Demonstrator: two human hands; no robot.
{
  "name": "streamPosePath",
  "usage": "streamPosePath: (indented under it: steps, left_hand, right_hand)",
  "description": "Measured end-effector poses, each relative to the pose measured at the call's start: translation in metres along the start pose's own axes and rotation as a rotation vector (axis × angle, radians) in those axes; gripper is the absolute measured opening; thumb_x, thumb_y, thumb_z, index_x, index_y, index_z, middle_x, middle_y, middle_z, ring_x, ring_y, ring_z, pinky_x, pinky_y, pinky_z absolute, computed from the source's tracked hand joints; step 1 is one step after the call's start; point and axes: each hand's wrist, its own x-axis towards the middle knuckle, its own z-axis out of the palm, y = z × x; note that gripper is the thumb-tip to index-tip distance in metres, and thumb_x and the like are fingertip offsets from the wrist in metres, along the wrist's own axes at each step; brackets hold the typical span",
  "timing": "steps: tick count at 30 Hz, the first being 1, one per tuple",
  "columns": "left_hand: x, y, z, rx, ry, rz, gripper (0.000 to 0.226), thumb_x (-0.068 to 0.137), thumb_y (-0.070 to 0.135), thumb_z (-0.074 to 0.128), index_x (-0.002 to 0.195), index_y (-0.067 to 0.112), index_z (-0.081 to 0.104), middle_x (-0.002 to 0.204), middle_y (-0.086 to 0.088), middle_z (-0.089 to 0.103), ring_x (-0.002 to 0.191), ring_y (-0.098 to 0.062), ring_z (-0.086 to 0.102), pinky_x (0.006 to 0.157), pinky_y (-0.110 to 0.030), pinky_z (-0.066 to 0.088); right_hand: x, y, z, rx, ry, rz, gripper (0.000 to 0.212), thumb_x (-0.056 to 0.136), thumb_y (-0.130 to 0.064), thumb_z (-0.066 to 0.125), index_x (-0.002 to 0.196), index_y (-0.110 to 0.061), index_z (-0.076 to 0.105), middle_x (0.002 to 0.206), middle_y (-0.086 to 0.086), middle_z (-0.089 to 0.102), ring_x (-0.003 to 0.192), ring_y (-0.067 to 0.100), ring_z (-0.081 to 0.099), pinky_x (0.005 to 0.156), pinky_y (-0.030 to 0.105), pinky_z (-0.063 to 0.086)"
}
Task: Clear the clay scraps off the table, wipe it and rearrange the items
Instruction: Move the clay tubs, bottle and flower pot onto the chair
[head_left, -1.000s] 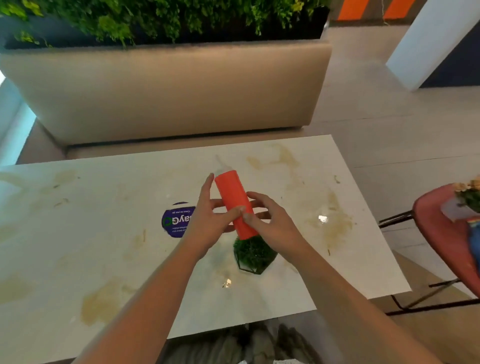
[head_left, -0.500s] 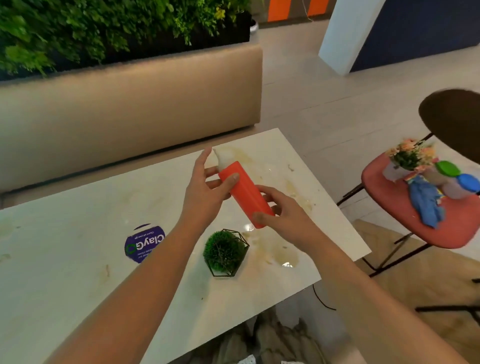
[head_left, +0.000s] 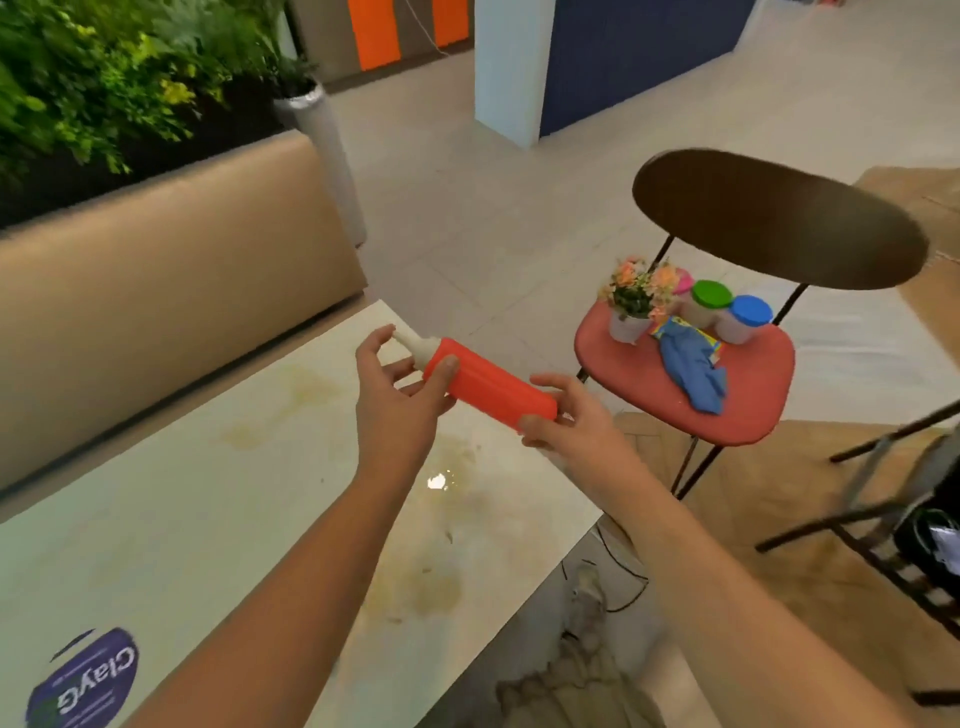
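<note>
An orange squeeze bottle (head_left: 485, 387) with a white nozzle lies tilted in the air above the right end of the stained white table (head_left: 218, 499). My left hand (head_left: 397, 400) holds its nozzle end, thumb on the orange body, fingers behind the white tip. My right hand (head_left: 569, 421) grips the bottle's base. A purple ClayGo sticker (head_left: 85, 680) sits on the table at the lower left. Wet patches and brownish stains mark the table under my hands.
A red chair (head_left: 691, 405) to the right carries a small flower pot (head_left: 631, 306), clay tubs with green (head_left: 711, 296) and blue (head_left: 750, 312) lids, and a blue cloth (head_left: 693, 371). A tan bench (head_left: 156, 260) and planter stand behind the table. Dark chair legs stand at the far right.
My view has swung right, bringing the red chair into fuller sight; the green ball plant has left the view. Both hands still hold the bottle, now tilted flatter and nearer the table's right end.
</note>
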Motion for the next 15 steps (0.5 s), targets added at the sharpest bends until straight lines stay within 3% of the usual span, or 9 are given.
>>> streamPosePath:
  steps: [3,6,10,13,15]
  left_hand:
    - [0.028,-0.012,0.073,0.080,-0.067,-0.009,0.068,0.088,0.041,0.080,0.143,0.038,0.041,0.133,-0.002,0.059,0.107,-0.016,0.070,0.083,-0.039,0.064]
    - [0.056,-0.029,0.148,0.212,-0.114,-0.034,0.070,0.089,0.044,0.077,0.148,0.034,0.041,0.132,0.008,0.055,0.096,0.004,0.063,0.073,-0.018,0.057]
    - [0.083,-0.050,0.240,0.288,-0.209,-0.176,0.072,0.087,0.045,0.079,0.149,0.034,0.044,0.137,0.003,0.052,0.100,0.001,0.059,0.091,-0.042,0.061]
    - [0.101,-0.060,0.296,0.277,-0.270,-0.285,0.071,0.089,0.033,0.080,0.149,0.025,0.045,0.131,0.001,0.058,0.106,-0.013,0.064,0.090,-0.044,0.061]
    - [0.111,-0.069,0.330,0.262,-0.279,-0.338,0.067,0.090,0.025,0.079,0.148,0.018,0.047,0.123,0.000,0.064,0.106,-0.019,0.067,0.087,-0.043,0.062]
  right_hand:
    - [0.036,0.005,-0.070,0.106,0.091,0.007,0.040,0.088,-0.003,0.075,0.121,-0.022,0.063,0.120,0.013,0.063,0.093,0.028,0.070,0.083,0.037,0.058]
    - [0.077,0.007,-0.147,0.201,0.159,0.034,0.035,0.092,0.002,0.068,0.121,-0.016,0.062,0.119,0.012,0.063,0.099,0.024,0.067,0.084,0.037,0.058]
    - [0.111,0.016,-0.242,0.202,0.229,0.118,0.033,0.093,-0.002,0.068,0.123,-0.016,0.063,0.122,0.010,0.061,0.106,0.023,0.065,0.094,0.046,0.057]
    - [0.127,0.024,-0.298,-0.092,0.236,0.123,0.034,0.089,-0.018,0.077,0.117,-0.036,0.067,0.110,0.003,0.066,0.090,0.015,0.063,0.081,0.036,0.056]
    - [0.139,0.029,-0.329,-0.262,0.208,0.159,0.040,0.085,-0.023,0.082,0.118,-0.038,0.065,0.100,0.001,0.067,0.077,0.014,0.063,0.073,0.030,0.052]
